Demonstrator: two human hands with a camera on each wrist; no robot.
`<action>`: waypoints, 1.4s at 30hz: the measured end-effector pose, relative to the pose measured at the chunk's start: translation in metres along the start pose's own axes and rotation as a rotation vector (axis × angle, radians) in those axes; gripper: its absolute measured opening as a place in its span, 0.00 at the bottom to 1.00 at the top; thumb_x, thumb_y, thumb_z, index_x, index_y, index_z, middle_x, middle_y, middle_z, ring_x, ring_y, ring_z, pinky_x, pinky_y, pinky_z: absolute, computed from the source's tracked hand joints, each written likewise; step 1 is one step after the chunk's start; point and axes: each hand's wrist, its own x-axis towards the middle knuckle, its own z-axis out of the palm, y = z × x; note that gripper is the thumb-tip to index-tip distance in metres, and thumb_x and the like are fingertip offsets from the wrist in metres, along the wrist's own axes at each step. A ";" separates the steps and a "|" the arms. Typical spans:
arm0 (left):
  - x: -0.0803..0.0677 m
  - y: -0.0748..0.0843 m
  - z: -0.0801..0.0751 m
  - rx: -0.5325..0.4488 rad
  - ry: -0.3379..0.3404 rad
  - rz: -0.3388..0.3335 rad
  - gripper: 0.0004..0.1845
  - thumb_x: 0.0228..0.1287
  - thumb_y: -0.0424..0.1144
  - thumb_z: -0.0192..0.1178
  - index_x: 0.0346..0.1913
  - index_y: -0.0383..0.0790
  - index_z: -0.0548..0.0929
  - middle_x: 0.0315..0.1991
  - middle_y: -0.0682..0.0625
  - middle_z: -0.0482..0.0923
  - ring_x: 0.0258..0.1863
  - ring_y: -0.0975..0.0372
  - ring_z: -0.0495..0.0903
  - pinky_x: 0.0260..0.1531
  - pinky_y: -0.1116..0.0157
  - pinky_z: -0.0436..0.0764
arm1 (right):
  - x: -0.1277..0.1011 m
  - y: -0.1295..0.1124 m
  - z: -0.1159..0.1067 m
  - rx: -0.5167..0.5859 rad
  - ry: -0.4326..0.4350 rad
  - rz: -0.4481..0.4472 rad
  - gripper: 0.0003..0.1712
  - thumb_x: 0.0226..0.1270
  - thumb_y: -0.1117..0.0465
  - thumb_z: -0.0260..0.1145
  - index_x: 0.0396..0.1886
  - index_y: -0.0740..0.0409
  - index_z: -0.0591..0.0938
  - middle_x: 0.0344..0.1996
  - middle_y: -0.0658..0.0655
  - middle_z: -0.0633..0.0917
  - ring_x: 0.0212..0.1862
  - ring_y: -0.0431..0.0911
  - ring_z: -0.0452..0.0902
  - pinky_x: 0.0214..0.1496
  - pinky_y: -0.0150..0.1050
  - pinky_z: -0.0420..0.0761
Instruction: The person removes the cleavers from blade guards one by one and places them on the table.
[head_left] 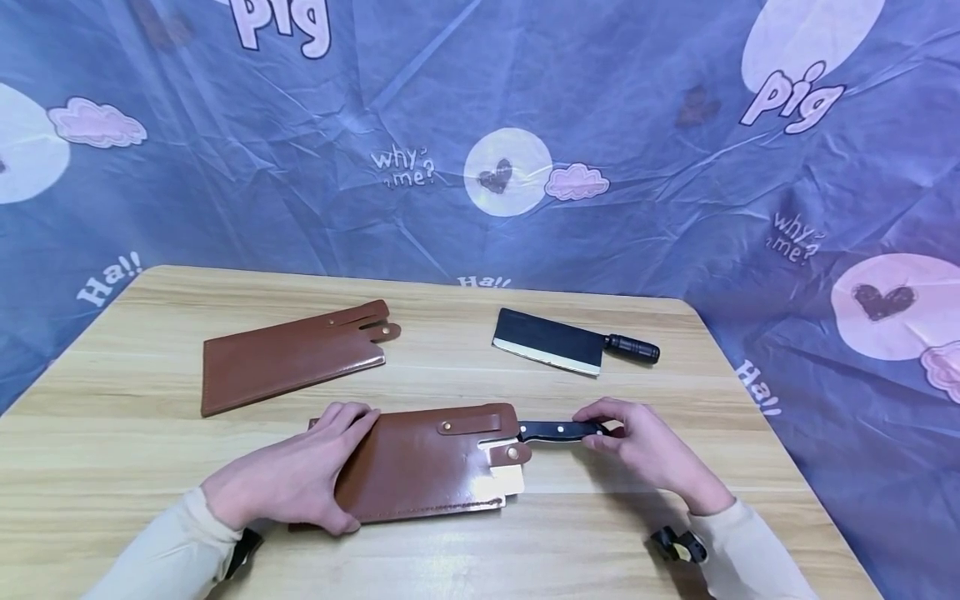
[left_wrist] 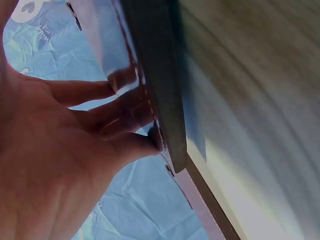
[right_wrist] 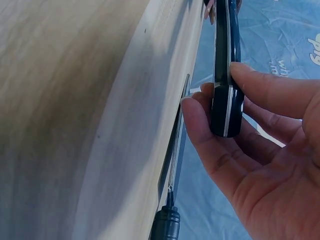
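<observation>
A brown leather knife sheath (head_left: 420, 467) lies across the front of the table, its mouth toward the right. My left hand (head_left: 300, 471) grips it near the left end, fingers at the far edge and thumb at the near edge; the left wrist view shows the thumb and fingers on the sheath's edge (left_wrist: 162, 100). A knife with a black riveted handle (head_left: 551, 431) sits in the sheath, its blade mostly hidden, with a shiny part showing at the mouth. My right hand (head_left: 645, 442) pinches the end of that handle (right_wrist: 227, 107) between thumb and fingers.
A second brown sheath (head_left: 288, 358) lies at the back left of the wooden table (head_left: 600, 542). At the back right rests a dark cleaver (head_left: 551, 340) with a bright edge and a black round handle pointing right. A blue printed cloth (head_left: 637, 100) hangs behind the table.
</observation>
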 end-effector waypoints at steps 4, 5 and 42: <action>0.001 0.002 0.000 0.004 0.001 0.005 0.62 0.29 0.55 0.78 0.69 0.25 0.62 0.64 0.42 0.61 0.62 0.54 0.61 0.55 0.56 0.74 | -0.004 0.002 -0.004 -0.008 0.011 0.004 0.17 0.58 0.70 0.71 0.49 0.60 0.85 0.47 0.55 0.84 0.42 0.46 0.79 0.39 0.36 0.81; 0.002 0.003 -0.001 0.004 0.001 0.007 0.62 0.29 0.55 0.78 0.69 0.25 0.62 0.63 0.43 0.61 0.62 0.54 0.61 0.54 0.56 0.74 | -0.005 0.002 -0.005 -0.008 0.013 0.003 0.17 0.58 0.70 0.71 0.49 0.60 0.85 0.47 0.55 0.84 0.43 0.46 0.79 0.40 0.36 0.82; -0.002 -0.006 0.001 0.006 0.051 0.024 0.61 0.27 0.54 0.78 0.67 0.26 0.63 0.62 0.43 0.61 0.60 0.54 0.61 0.57 0.54 0.71 | -0.006 0.005 -0.005 -0.056 0.080 0.018 0.15 0.56 0.69 0.73 0.44 0.52 0.87 0.42 0.49 0.85 0.42 0.44 0.78 0.41 0.37 0.78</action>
